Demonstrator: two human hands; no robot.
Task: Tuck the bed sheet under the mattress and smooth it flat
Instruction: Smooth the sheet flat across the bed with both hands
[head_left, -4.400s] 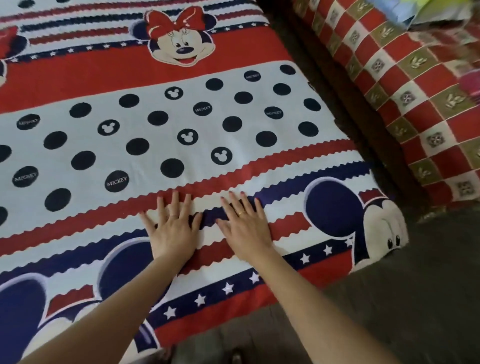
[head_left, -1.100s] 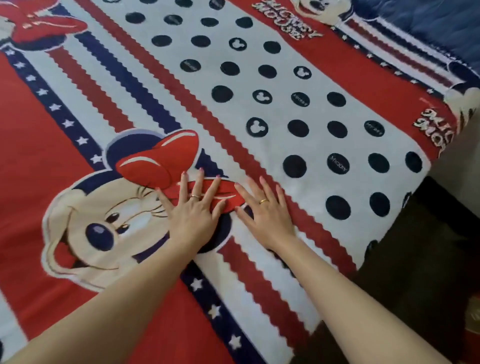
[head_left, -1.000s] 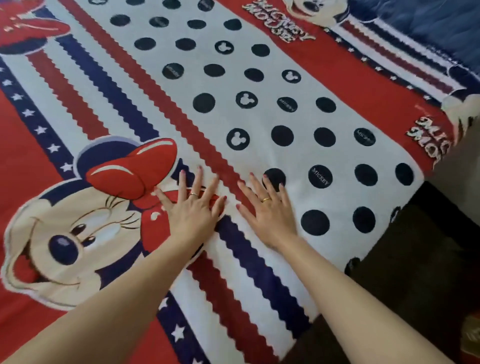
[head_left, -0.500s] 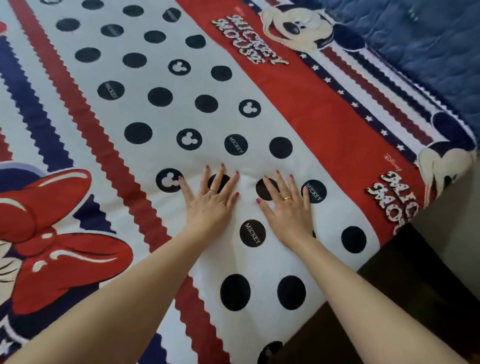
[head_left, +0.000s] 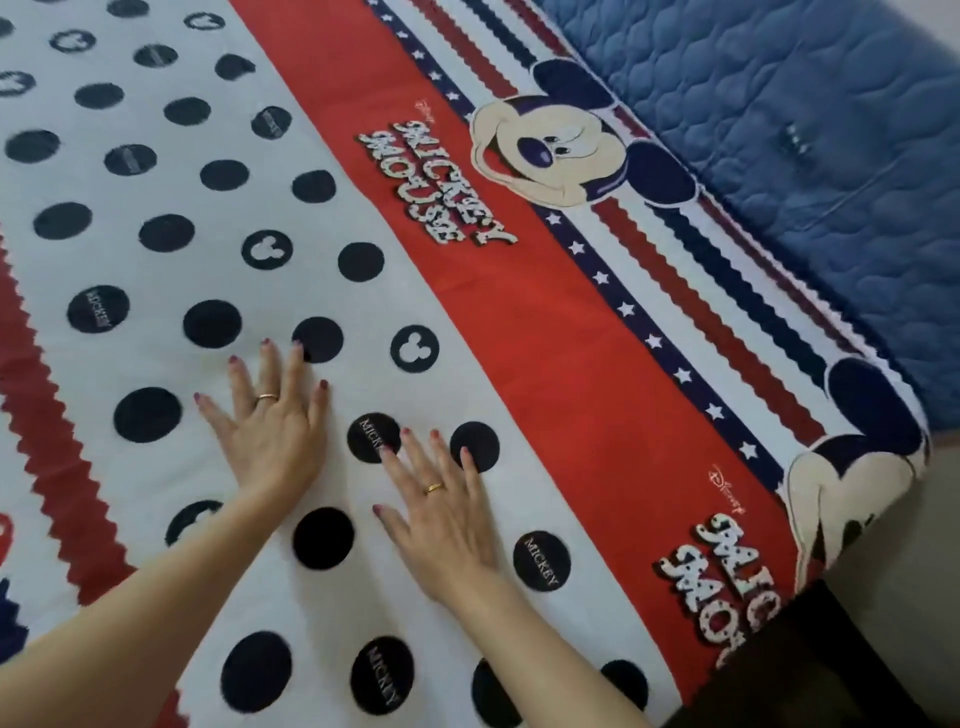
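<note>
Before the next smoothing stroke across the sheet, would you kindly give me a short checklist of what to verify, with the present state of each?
1. Both palms flat: left hand and right hand lie on the bed sheet with fingers straight and spread. Ok.
2. Fabric under the hands: the white dotted band looks flat, no folds visible. Ok.
3. Red band ahead of the hands: lies flat, print undistorted. Ok.
4. Far edge: the sheet stops short, leaving the blue quilted mattress uncovered and the edge untucked there. Not ok.
5. Near edge tucked: runs out of view below the frame. Cannot tell.
6. Corner at right: sheet drapes over it; tuck hidden. Cannot tell.
</note>
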